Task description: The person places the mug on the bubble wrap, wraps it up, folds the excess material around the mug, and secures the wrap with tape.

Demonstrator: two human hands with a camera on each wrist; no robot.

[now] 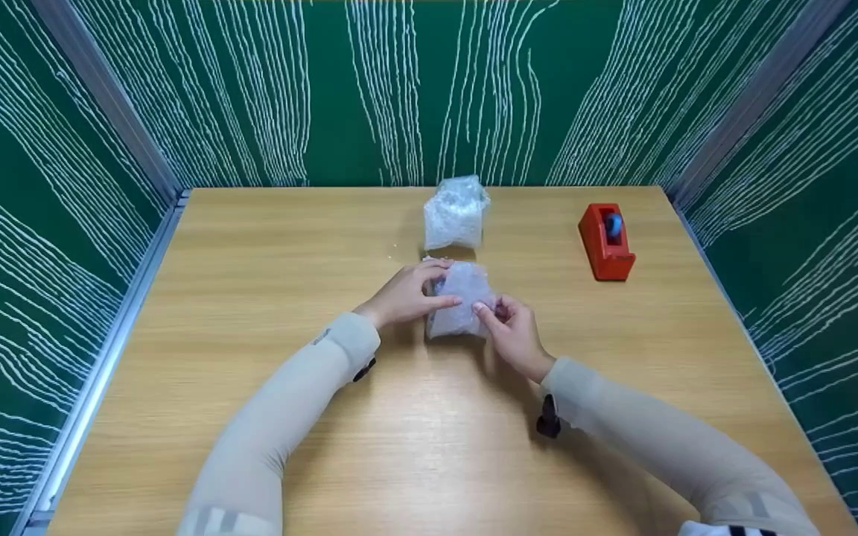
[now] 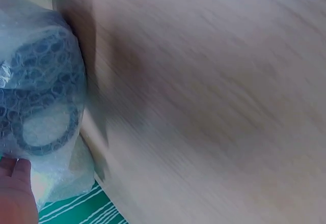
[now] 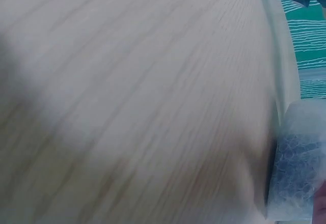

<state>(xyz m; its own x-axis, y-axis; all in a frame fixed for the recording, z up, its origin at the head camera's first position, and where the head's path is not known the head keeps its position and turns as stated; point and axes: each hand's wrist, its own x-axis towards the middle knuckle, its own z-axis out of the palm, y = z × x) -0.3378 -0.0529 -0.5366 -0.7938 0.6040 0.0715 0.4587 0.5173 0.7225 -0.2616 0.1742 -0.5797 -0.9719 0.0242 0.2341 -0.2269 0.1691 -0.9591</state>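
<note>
A bubble-wrapped bundle [image 1: 460,299] sits near the middle of the wooden table [image 1: 265,246], with both hands on it. My left hand [image 1: 408,292] grips its left side, thumb and fingers curled round the wrap. My right hand [image 1: 509,327] pinches its lower right edge. In the left wrist view the bundle [image 2: 41,96] shows a dark ring-shaped thing through the bubble wrap, with a bit of a hand [image 2: 15,193] below it. The right wrist view catches only a corner of the wrap [image 3: 295,173] at the right edge.
A second bubble-wrapped bundle [image 1: 456,212] stands just behind the first, toward the back edge. A red tape dispenser [image 1: 605,240] sits to the right. Green patterned walls [image 1: 42,186] close in the table on three sides.
</note>
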